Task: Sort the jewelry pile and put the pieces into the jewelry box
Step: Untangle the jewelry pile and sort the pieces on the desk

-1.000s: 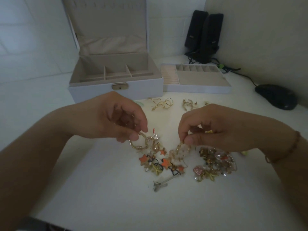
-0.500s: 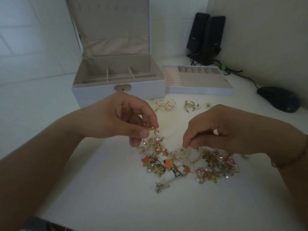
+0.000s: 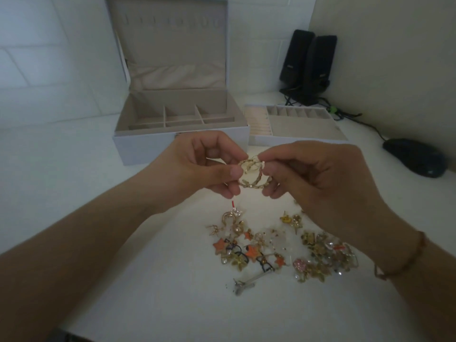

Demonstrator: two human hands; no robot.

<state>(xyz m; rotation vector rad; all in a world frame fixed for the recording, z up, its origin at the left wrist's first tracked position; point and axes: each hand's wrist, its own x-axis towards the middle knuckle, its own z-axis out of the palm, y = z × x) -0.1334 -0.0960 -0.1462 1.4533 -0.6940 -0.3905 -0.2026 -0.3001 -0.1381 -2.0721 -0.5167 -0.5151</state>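
A gold twisted hoop earring pair (image 3: 255, 174) hangs in the air between both hands, above the table. My left hand (image 3: 197, 166) pinches its left side with thumb and fingers, and my right hand (image 3: 320, 178) pinches its right side. Below them the jewelry pile (image 3: 281, 245) lies spread on the white table, with orange stars, gold pieces and a silver clip. The white jewelry box (image 3: 133, 146) stands open behind the hands, its beige compartments bare. Its removable tray (image 3: 303, 124) sits just to the right of it.
Two black speakers (image 3: 307, 67) with cables stand at the back right against the wall. A black computer mouse (image 3: 414, 157) lies at the right. A wall runs close along the right side. My right wrist wears a thin bracelet (image 3: 404, 260).
Both hands have risen from the pile and come together. The gold hoops, earlier in my left fingers at the pile, are now lifted and gripped by both hands.
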